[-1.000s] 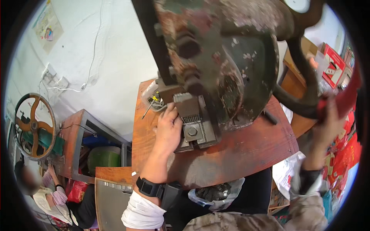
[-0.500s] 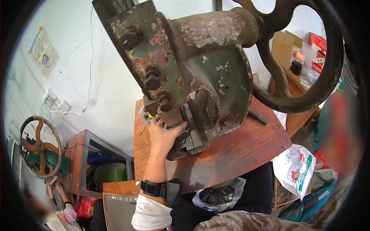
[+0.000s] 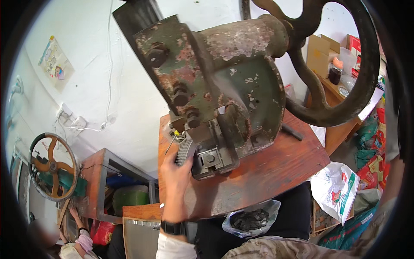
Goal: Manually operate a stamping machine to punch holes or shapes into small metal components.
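Starting at the far left, a second press (image 3: 52,167) with an orange-spoked wheel sits by the wall, another person's hand (image 3: 76,213) just below it. Next comes an open wooden cabinet (image 3: 113,186) with a green tub inside. Now the left hand (image 3: 176,172), watch on the wrist, fingers curled loosely against the left side of the die block (image 3: 211,159) at the press's (image 3: 224,95) foot; it touches the metal there, probably steadying or feeding a small part into the gap, though what it pinches is hidden. Yellow-tipped wires poke up just above the fingers. That rusty green press stands bolted on the red-brown surface (image 3: 276,172), close to the edge for easy reach. Below hangs a bag of dark pieces (image 3: 250,219), likely catching output. Up right, the big flywheel (image 3: 345,86). The right hand is not visible, so its state is unknown.
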The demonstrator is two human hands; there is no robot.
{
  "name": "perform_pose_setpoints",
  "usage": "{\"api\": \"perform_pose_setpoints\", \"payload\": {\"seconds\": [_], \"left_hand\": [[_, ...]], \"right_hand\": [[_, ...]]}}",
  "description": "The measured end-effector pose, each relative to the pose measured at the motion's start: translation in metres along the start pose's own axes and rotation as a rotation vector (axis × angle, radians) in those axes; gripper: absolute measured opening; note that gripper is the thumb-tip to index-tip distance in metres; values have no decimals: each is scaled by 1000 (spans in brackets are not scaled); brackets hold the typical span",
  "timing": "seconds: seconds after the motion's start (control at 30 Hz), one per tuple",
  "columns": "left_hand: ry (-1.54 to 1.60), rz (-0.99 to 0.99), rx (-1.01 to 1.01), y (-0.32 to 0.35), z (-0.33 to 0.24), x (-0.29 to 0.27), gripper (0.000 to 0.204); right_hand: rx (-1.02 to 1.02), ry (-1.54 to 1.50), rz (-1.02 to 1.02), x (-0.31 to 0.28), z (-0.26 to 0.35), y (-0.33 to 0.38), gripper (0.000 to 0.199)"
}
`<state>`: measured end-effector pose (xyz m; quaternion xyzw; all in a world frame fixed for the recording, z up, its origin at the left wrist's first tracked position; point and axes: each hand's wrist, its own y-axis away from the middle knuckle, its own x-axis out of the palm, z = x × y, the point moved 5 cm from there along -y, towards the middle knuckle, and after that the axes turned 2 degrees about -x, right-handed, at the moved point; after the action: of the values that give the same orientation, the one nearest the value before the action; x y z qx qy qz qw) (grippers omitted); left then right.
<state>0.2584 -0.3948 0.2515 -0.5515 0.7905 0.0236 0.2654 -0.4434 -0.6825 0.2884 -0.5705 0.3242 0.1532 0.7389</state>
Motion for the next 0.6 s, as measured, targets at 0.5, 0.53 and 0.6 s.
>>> {"api": "perform_pose_setpoints", "payload": {"seconds": [0.5,0.53,0.6], "left_hand": [[-293,112,389,117,45,35,44],[-292,111,388,117,45,34,44],[-306,155,369,118,48,33,48]], "right_hand": [[-339,-280,514,396,327,-160,74],[-341,-279,515,402,331,-160,74],[-333,-275,483,408,337,-160,73]]}}
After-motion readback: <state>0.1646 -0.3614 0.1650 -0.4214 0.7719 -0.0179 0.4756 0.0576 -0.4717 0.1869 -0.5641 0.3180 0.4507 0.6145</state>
